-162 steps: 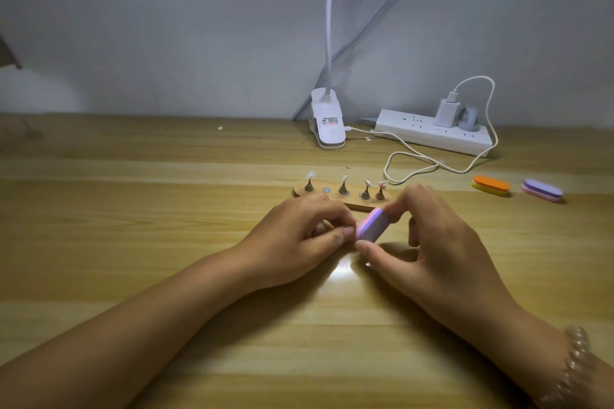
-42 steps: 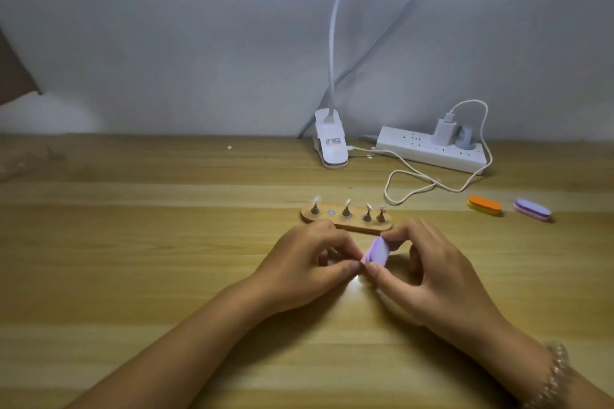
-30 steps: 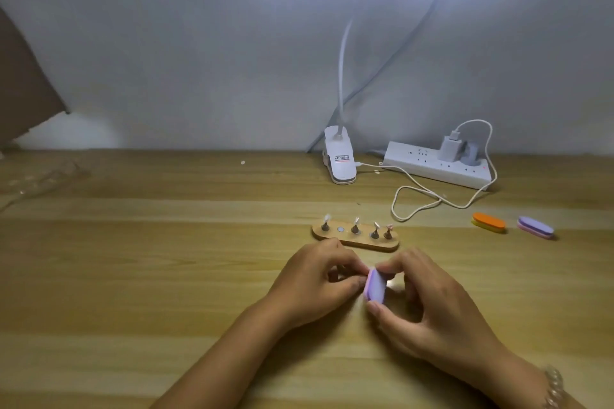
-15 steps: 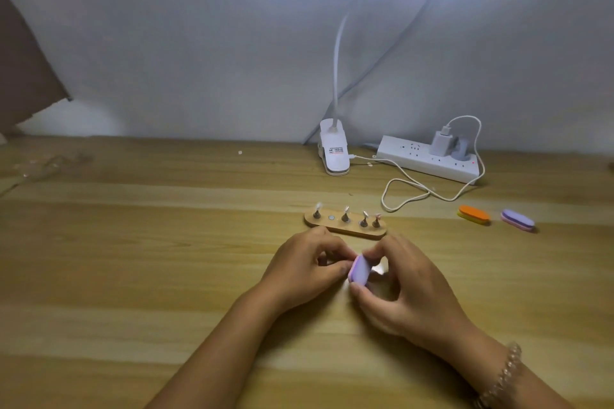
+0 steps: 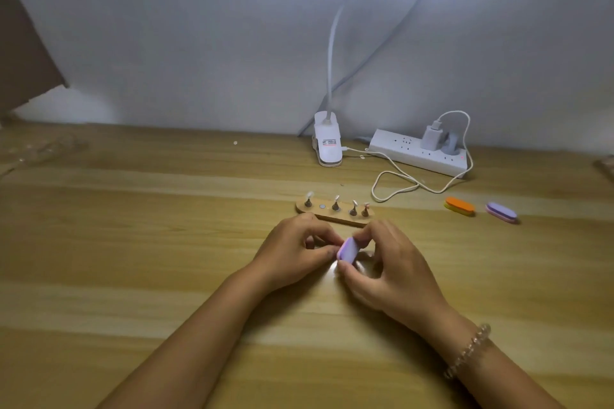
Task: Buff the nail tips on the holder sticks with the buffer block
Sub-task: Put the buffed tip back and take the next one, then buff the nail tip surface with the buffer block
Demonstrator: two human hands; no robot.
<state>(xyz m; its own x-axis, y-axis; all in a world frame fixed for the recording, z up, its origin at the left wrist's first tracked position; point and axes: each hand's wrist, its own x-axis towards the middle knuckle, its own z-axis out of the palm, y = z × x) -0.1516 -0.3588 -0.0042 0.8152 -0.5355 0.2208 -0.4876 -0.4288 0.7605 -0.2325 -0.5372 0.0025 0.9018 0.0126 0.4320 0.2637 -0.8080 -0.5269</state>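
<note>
Just in front of the flat oval wooden holder base (image 5: 332, 216), which carries four small metal holder sticks (image 5: 335, 207) topped with pale nail tips (image 5: 309, 195), the right hand (image 5: 388, 272) pinches a small rounded lilac buffer block (image 5: 348, 249) between thumb and forefinger, while the left hand (image 5: 295, 252) meets the block with curled fingertips, anything between them hidden.

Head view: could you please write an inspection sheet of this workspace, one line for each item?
Surface: wooden table.
Job's things: buffer block; wooden base bearing four holder sticks, one slot empty.
Clutter: orange buffer and purple buffer, lying far right.
Grips: right hand pinches the buffer block; left hand curled beside it, contents hidden.
Cables: white cable loops from the charger in the power strip towards the clip lamp.
Surroundings: grey wall.
</note>
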